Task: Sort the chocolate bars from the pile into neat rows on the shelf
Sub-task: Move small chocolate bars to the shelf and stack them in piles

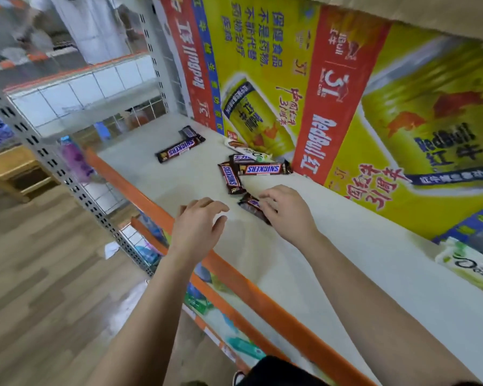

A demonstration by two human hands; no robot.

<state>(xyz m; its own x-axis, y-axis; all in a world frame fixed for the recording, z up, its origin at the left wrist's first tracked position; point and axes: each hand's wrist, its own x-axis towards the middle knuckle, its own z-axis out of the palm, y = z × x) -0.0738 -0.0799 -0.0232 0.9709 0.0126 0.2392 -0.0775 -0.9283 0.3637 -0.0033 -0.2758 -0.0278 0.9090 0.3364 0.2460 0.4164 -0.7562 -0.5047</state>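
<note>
A blurred Snickers bar is half covered on the shelf by the right hand; whether its fingers grasp it cannot be told. The left hand is held released and empty, fingers loosely curled. The pile is seen beyond, near the Red Bull banner.

SNICKERS bars, RedBull poster (Dove carton, perhaps)

On the shelf the pile lies against the poster. Two separate bars lie left of the pile, one loose bar before it under the right hand, and a box far right.
</note>
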